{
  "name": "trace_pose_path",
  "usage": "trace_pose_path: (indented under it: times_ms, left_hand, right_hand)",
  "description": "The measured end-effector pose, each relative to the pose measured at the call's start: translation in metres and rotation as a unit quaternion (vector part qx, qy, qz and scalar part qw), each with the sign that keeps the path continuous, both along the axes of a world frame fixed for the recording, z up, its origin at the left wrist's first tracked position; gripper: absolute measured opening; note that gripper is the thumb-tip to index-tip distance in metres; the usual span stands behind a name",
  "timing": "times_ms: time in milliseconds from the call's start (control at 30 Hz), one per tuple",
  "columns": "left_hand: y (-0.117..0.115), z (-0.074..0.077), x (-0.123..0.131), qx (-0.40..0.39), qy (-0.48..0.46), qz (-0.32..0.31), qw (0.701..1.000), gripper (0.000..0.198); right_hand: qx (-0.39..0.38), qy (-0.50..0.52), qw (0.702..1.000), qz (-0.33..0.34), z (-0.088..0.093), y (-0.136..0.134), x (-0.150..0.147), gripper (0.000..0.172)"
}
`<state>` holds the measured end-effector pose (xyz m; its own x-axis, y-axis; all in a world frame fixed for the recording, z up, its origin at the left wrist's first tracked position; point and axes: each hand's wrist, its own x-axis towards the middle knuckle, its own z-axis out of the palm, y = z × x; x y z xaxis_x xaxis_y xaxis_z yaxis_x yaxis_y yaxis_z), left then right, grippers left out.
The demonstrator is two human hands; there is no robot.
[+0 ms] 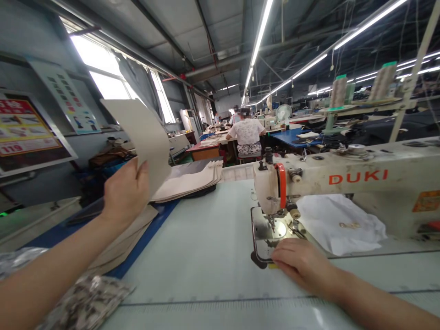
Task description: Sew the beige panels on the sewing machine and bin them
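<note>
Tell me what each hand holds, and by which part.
The left hand pinches a beige panel at its lower edge. The right hand holds nothing, resting beside the needle plate.

Table centre: a broad bare stretch of the table top (206, 238) is seen between the hands; passage unobstructed.
Right side: blocked by the sewing machine (360, 178).
Needle head (271, 188): set low over the needle plate (263, 240); only a narrow gap is left.
Under machine arm: filled by a white cloth (340, 224).
Plate front: occupied by the right hand (302, 263), resting palm down.
Far left: a stack of beige pieces (192, 181) is noted; a beige panel (144, 137) is pinched upright in the left hand (125, 192) beside it.
</note>
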<state>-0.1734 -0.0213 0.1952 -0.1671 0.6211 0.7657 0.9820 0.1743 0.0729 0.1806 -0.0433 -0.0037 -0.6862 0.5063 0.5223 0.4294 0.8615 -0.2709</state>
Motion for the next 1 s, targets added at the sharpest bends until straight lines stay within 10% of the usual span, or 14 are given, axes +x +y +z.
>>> trace_pose_path:
  times_ms: [133,333,433,700,1000]
  left_hand:
    - [0.077,-0.013,0.004,-0.049,0.002,-0.074,0.996,0.048]
    - [0.139,-0.108,-0.008,-0.212,-0.133,0.0,0.968,0.039]
    - [0.147,-0.131,-0.019,-0.226,-0.136,-0.003,0.965,0.043]
    - [0.14,-0.132,-0.032,-0.218,-0.103,-0.007,0.971,0.049]
    - [0.067,-0.112,-0.061,-0.198,-0.104,0.136,0.965,0.055]
  right_hand:
    - [0.001,0.004,1.0,-0.008,0.001,0.003,0.001,0.024]
    - [-0.011,-0.008,1.0,-0.009,0.0,0.007,0.002,0.02]
    - [-0.022,-0.003,1.0,-0.004,-0.001,0.008,0.003,0.019]
    - [-0.046,0.009,0.999,0.002,-0.001,0.007,0.004,0.019]
    - [-0.05,0.035,0.998,-0.002,-0.002,0.004,0.006,0.02]
